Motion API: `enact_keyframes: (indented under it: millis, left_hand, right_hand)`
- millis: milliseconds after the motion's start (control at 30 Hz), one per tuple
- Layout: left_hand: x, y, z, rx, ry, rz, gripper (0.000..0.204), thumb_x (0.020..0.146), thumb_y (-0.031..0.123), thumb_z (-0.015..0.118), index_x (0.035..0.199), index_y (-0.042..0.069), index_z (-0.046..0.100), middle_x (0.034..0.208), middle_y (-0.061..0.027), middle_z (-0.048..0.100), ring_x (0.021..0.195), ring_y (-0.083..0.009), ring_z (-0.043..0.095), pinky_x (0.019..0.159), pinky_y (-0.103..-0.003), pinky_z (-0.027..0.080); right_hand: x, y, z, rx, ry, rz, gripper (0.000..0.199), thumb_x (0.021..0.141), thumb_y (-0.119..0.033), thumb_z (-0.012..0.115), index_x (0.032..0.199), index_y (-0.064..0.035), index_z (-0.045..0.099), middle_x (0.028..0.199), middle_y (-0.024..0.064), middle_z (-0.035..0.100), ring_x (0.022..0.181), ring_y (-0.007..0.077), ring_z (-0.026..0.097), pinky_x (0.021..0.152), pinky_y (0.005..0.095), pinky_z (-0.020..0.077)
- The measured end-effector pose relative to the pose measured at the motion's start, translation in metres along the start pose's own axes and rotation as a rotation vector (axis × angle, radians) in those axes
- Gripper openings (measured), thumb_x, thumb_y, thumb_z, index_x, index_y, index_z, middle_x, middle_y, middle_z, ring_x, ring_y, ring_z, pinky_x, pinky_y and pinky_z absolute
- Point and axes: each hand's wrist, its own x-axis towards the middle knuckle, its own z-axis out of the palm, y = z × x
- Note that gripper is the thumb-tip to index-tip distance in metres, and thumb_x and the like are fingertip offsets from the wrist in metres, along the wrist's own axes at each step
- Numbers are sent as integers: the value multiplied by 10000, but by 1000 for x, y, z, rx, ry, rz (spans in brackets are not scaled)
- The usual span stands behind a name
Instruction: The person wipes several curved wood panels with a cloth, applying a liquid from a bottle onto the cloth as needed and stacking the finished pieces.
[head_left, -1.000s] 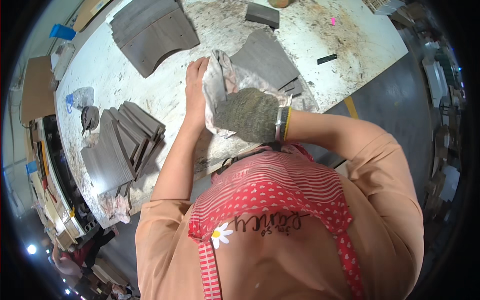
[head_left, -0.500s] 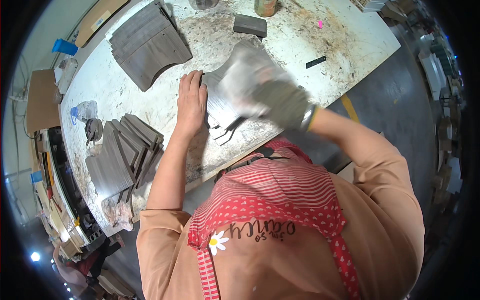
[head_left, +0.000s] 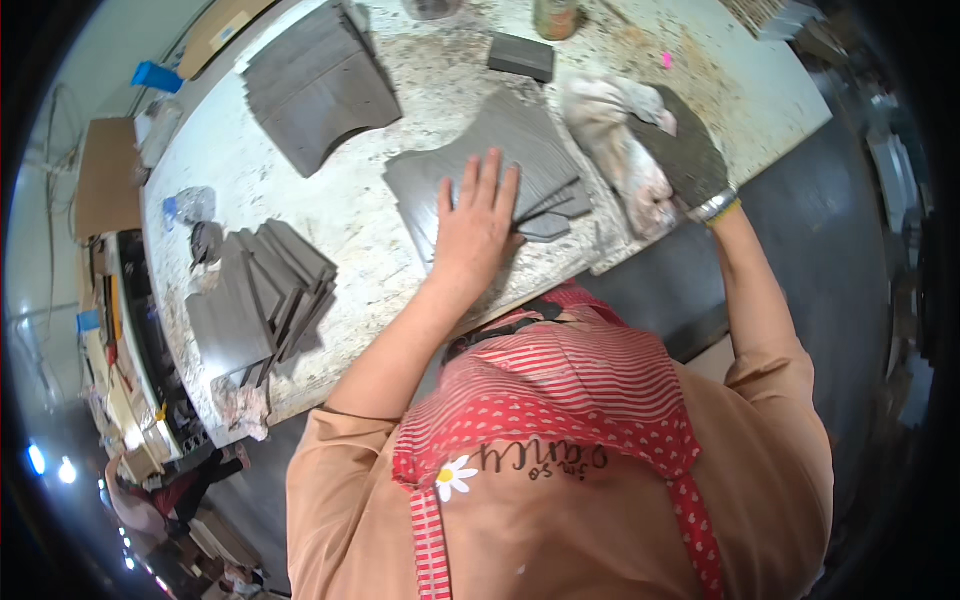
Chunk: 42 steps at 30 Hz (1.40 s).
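while the bare left hand lies palm down with its fingers spread, it rests on a stack of gray boards that reaches out ahead of it and to both sides. just right of that hand, edges of lower pieces jut from the stack. farther right, the gloved right hand lies against a bunched, stained white cloth; its fingertips are hidden, so i cannot tell whether they pinch it. beyond the left hand, a dark gray block sits near the stack's far end, with a can past it. ahead and to the left of that hand stands another gray stack; to its left, nearer the body, lies a fanned pile. farthest left are a clear plastic bottle and, just beside it, a dark roll, all on the white table.
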Motion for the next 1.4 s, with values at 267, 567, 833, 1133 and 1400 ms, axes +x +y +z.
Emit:
enact_keyframes:
  millis: [267, 567, 833, 1133, 1400]
  left_hand:
    - [18, -48, -99, -50, -59, -63, 385, 799, 116, 576, 1174, 29, 561, 1117, -128, 624, 989, -274, 634, 819, -372, 511]
    - [81, -264, -76, -794, 169, -410, 390, 854, 166, 654, 1178, -44, 597, 1080, -145, 671, 984, -204, 624, 881, -302, 460]
    - [97, -278, -50, -169, 121, -276, 390, 789, 222, 708, 1143, 77, 632, 1133, -155, 614, 1061, -347, 563, 924, -379, 442]
    - [26, -121, 1, -629, 452, -404, 663, 852, 237, 640, 1361, -65, 341, 1375, -280, 381, 1295, -403, 353, 1091, -421, 279]
    - [-17, -86, 71, -1018, 252, -480, 702, 909, 210, 519, 1431, -93, 162, 1421, -293, 337, 1338, -351, 336, 1116, -358, 241]
  right_hand:
    - [-8, 20, -10, 495, -25, 364, 382, 841, -167, 661, 1157, 30, 577, 1095, 173, 636, 1010, 287, 589, 910, 351, 428]
    - [17, -19, -12, 556, -2, 384, 407, 842, -151, 660, 1194, 34, 573, 1136, 126, 636, 1043, 199, 577, 942, 315, 413]
    - [13, -14, 8, 622, -52, 487, 409, 841, -160, 677, 1178, 44, 570, 1097, 127, 641, 1009, 201, 577, 920, 312, 427]
    - [25, -12, 17, 526, 12, 383, 380, 847, -143, 666, 1173, 31, 579, 1070, 125, 655, 968, 194, 595, 897, 315, 441]
    - [17, -119, 98, 214, -433, -577, 301, 776, -150, 590, 1062, -56, 598, 1004, 146, 604, 991, 295, 585, 945, 413, 428]
